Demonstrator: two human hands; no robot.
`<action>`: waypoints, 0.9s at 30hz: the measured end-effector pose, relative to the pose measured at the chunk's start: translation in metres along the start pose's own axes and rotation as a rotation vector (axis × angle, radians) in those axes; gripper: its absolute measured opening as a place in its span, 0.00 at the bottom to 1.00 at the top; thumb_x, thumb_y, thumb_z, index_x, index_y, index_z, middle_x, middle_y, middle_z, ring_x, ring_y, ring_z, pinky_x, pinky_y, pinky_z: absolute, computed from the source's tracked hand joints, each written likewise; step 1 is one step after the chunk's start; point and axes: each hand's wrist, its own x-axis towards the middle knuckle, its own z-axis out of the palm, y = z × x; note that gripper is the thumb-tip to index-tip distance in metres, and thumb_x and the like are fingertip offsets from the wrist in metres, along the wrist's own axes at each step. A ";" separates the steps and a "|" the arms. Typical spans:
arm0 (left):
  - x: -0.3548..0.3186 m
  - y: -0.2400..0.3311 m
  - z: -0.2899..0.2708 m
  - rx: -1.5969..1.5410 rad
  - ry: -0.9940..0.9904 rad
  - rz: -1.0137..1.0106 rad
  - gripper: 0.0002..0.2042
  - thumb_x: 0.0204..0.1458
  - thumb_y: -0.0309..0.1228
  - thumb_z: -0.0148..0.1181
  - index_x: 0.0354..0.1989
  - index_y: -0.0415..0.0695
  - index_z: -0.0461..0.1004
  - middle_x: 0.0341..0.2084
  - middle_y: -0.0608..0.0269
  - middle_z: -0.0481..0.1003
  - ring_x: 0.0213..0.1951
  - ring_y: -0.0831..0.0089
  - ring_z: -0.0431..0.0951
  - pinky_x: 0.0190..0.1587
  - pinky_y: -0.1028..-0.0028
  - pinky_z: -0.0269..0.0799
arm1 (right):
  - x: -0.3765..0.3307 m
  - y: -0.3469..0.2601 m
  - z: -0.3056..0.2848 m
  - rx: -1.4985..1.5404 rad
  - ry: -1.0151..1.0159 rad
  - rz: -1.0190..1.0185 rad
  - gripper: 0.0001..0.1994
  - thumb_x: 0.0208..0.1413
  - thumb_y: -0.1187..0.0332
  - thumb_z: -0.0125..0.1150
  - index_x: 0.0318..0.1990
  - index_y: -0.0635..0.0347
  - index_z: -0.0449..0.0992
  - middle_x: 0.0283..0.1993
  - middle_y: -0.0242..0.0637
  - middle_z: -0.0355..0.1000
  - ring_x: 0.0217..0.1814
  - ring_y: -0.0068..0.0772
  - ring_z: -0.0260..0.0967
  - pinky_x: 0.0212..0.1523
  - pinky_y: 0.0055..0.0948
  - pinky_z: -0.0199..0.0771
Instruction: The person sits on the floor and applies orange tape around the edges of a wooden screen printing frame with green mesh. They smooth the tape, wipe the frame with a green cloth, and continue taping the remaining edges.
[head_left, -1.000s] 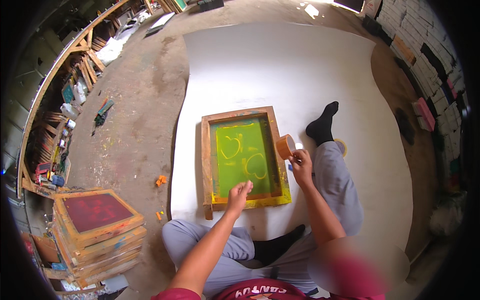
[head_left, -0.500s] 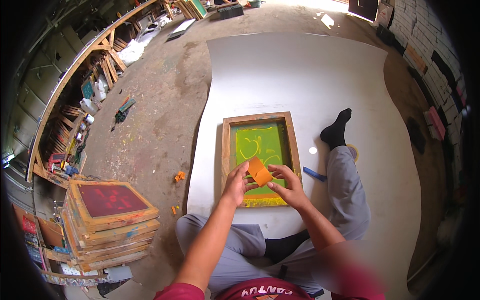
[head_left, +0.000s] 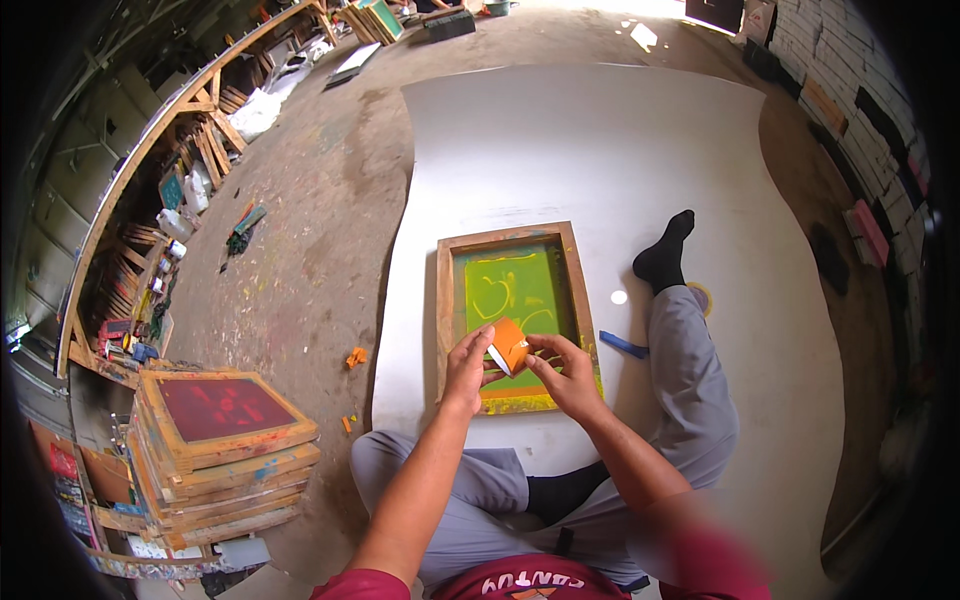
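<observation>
change: orange card (head_left: 509, 345) now gripped by both left hand (head_left: 466, 368) and right hand (head_left: 565, 374) | place: above green screen frame (head_left: 512, 315) | meaning: card is ready for working on the screen

Maroon shirt (head_left: 520, 580), grey trousers (head_left: 690, 390), black socks (head_left: 665, 255)

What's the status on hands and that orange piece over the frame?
Left hand and right hand both pinching orange card. Held above green screen frame. Nothing in the way.

One green-meshed screen frame (head_left: 515, 312), one orange card (head_left: 508, 346), one stack of frames (head_left: 222, 450)
</observation>
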 end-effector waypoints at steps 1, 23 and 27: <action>0.000 -0.001 0.001 0.004 0.010 -0.002 0.27 0.65 0.50 0.63 0.65 0.44 0.75 0.51 0.60 0.80 0.40 0.67 0.86 0.41 0.67 0.86 | 0.000 0.000 0.000 0.003 0.006 0.002 0.18 0.65 0.71 0.69 0.60 0.65 0.79 0.52 0.38 0.82 0.49 0.26 0.78 0.50 0.30 0.79; -0.004 0.010 0.005 0.302 0.010 0.006 0.26 0.59 0.55 0.68 0.53 0.45 0.83 0.33 0.70 0.80 0.32 0.79 0.81 0.33 0.73 0.76 | 0.009 -0.032 -0.027 -0.534 -0.215 -0.366 0.14 0.56 0.66 0.73 0.51 0.45 0.82 0.63 0.45 0.71 0.60 0.48 0.76 0.56 0.45 0.79; -0.001 0.005 0.003 0.305 0.022 -0.012 0.25 0.59 0.55 0.68 0.52 0.47 0.83 0.32 0.70 0.80 0.34 0.79 0.81 0.33 0.73 0.76 | 0.009 -0.030 -0.026 -0.507 -0.201 -0.392 0.11 0.55 0.67 0.73 0.46 0.48 0.82 0.60 0.43 0.73 0.59 0.49 0.76 0.54 0.44 0.79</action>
